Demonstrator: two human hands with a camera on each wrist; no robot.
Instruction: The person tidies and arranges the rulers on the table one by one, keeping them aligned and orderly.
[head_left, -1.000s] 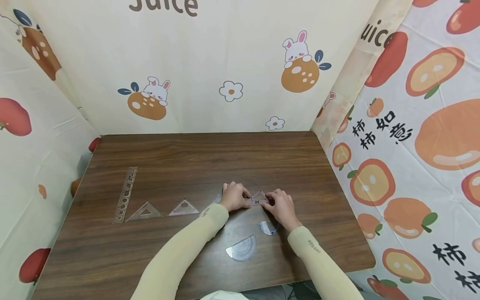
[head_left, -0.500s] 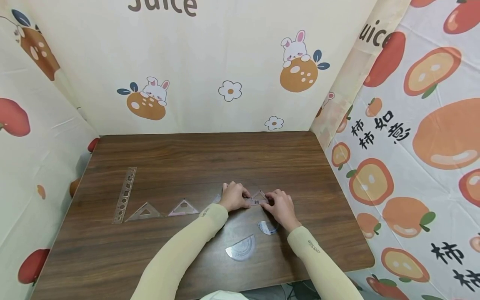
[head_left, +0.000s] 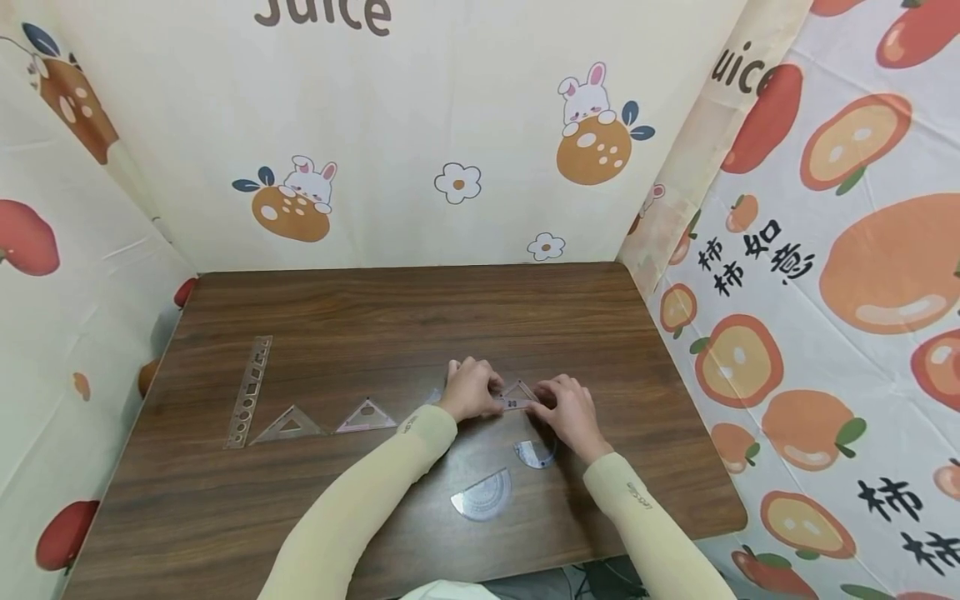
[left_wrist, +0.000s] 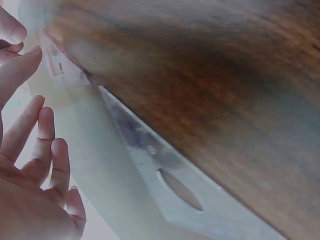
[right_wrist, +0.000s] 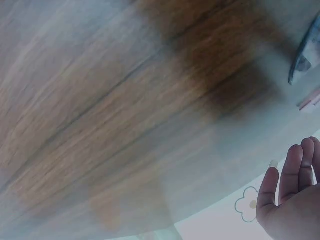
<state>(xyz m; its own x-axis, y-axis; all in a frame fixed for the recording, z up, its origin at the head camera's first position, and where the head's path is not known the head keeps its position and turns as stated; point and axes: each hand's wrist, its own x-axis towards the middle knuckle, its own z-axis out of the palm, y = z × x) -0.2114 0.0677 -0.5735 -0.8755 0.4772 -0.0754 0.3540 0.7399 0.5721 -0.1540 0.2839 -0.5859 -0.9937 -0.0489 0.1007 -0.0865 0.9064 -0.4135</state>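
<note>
A clear set square [head_left: 518, 396] with pinkish edges lies flat on the table between my hands. At its left corner is my left hand [head_left: 471, 389], thumb and index fingertip close by. In the left wrist view, the fingers [left_wrist: 59, 165] are relaxed and stand off the set square [left_wrist: 75, 74]. My right hand [head_left: 570, 414] hovers at the right corner, and its loosely extended fingers [right_wrist: 291, 172] hold nothing in the right wrist view. Beside my left wrist, a bluish set square [left_wrist: 150, 150] with an oval hole lies partly behind the hand in the head view.
Left along the table are a clear ruler [head_left: 242, 417], a grey set square [head_left: 307, 427] and a pink-edged set square [head_left: 385, 419]. Nearer the body lie a small blue protractor [head_left: 527, 455] and a larger clear protractor [head_left: 483, 497]. Printed cloth [head_left: 390, 208] borders the wooden table [head_left: 420, 317].
My right hand has shifted slightly right, away from the set square's corner. My left hand has lifted a little. The set square stays in place; the head view shifts slightly.
</note>
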